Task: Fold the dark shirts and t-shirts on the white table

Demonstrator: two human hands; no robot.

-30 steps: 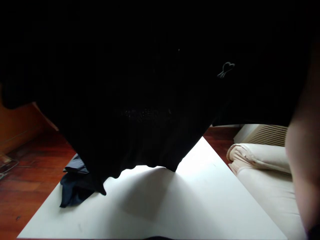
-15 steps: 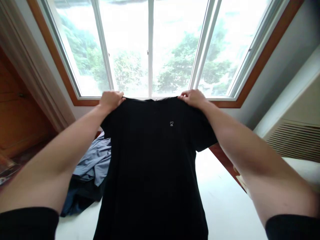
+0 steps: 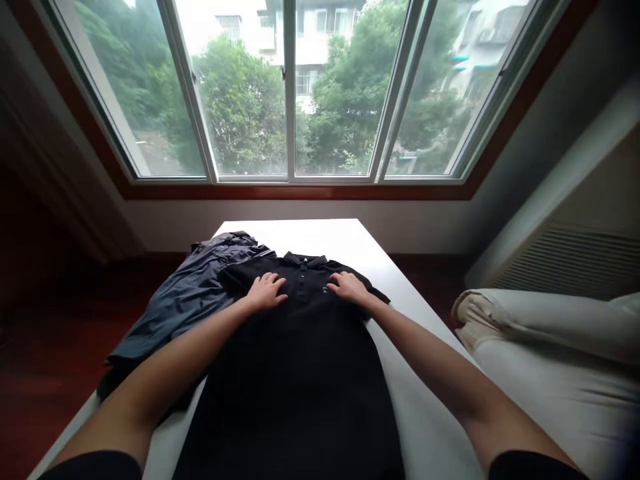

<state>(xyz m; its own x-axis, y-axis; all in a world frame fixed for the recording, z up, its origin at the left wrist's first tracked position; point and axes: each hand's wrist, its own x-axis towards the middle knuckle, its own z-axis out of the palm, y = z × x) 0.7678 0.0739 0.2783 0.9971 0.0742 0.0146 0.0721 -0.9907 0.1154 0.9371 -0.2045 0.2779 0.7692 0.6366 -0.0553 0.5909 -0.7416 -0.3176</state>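
A black short-sleeved polo shirt (image 3: 300, 353) with a buttoned collar lies flat, front up, on a white rectangular table (image 3: 430, 427). Its long axis runs straight away from the person, collar pointing toward the window (image 3: 290, 87) at the far end and hem toward the near edge. The left hand (image 3: 265, 292) rests palm down with fingers spread on the chest just left of the button placket; the right hand (image 3: 349, 288) lies likewise flat and open on the other side, beside a small pale chest logo. Neither grips the fabric. A crumpled slate-blue garment (image 3: 193, 300) lies just beside the shirt's left sleeve, overlapping the table's left edge. A cream upholstered sofa (image 3: 550, 360) stands to the right.
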